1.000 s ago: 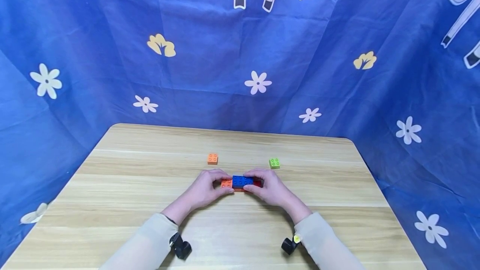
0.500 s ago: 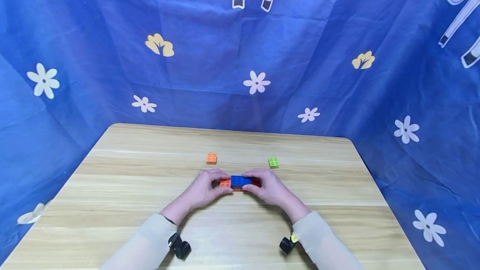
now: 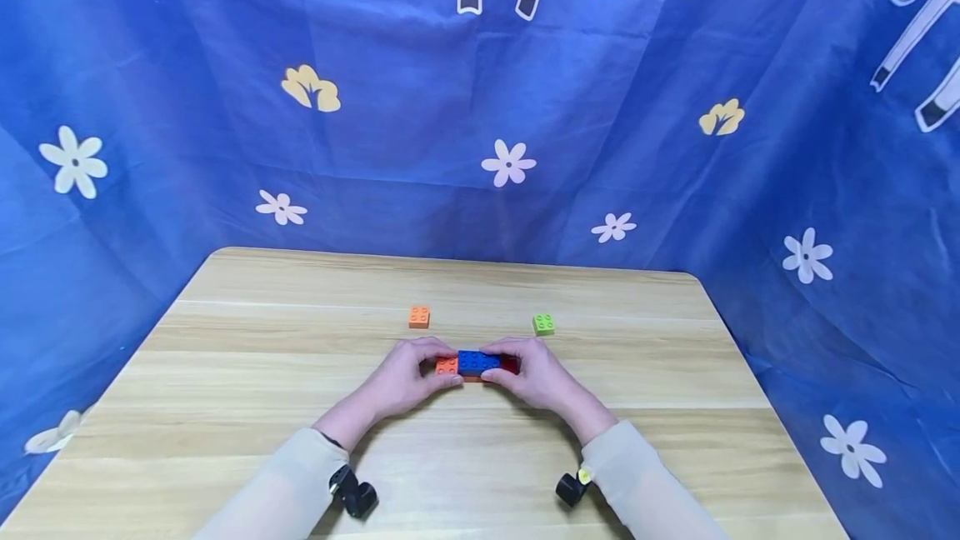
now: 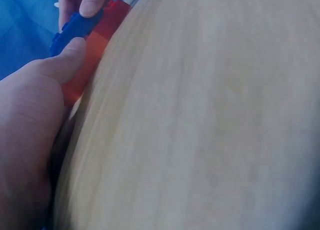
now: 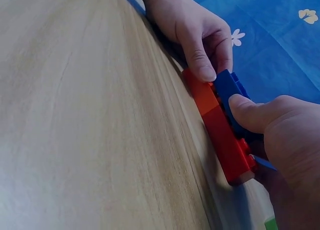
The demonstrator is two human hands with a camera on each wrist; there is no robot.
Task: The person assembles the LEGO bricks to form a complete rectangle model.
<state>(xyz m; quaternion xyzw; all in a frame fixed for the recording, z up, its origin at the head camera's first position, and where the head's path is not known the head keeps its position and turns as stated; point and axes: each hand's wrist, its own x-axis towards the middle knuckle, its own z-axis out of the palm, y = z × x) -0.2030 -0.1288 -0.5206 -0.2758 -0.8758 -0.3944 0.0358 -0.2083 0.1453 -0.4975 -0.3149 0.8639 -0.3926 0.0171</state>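
A blue building brick point(image 3: 478, 361) sits studs-up across an orange brick point(image 5: 202, 96) and a red brick point(image 5: 224, 140), which lie end to end in one row on the table. My left hand point(image 3: 401, 375) pinches the orange brick's left end between thumb and fingers, its thumb close to the blue brick's edge. On the other side my right hand point(image 3: 536, 375) pinches the blue brick, with the thumb point(image 5: 245, 110) on its near side. Studs of the red brick show beside the blue one in the right wrist view. The far fingers are partly hidden behind the bricks.
Behind the hands a small orange brick point(image 3: 419, 317) lies at the left and a small green brick point(image 3: 543, 324) at the right. The wooden table point(image 3: 480, 465) ends at a blue patterned cloth point(image 3: 420, 148) at the back and sides.
The whole head view has shifted a little, so everything appears slightly farther left. Both hands keep the same hold on the bricks.
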